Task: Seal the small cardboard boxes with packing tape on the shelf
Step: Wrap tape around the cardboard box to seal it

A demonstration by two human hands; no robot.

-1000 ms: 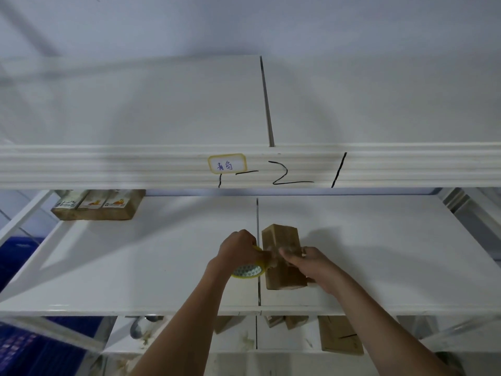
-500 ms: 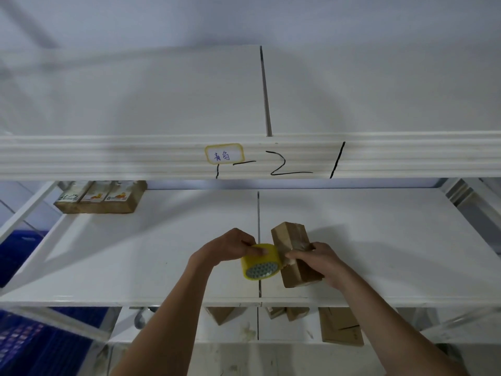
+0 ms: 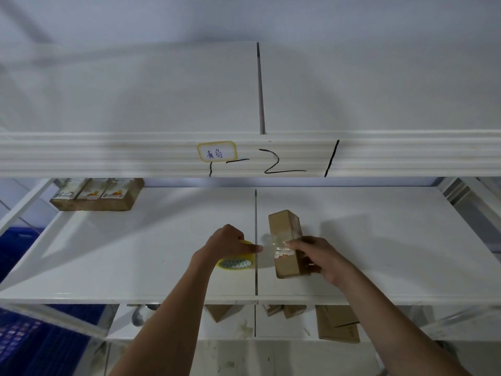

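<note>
A small brown cardboard box (image 3: 284, 226) lies on the white shelf (image 3: 135, 253), just right of the shelf's middle seam. My right hand (image 3: 317, 256) grips its near end, fingers on a strip of clear tape across the top. A yellow roll of packing tape (image 3: 237, 263) is held in my left hand (image 3: 227, 242), just left of the box. A clear stretch of tape (image 3: 267, 241) runs from the roll to the box.
A row of taped boxes with printed labels (image 3: 97, 195) sits at the shelf's back left. Several brown boxes (image 3: 337, 324) lie on the lower shelf. A blue crate (image 3: 24, 340) stands at the lower left. The upper shelf edge (image 3: 271, 156) overhangs.
The box has turned straighter, its long side now pointing away from me. My left hand has pulled the roll left, drawing tape out from the box.
</note>
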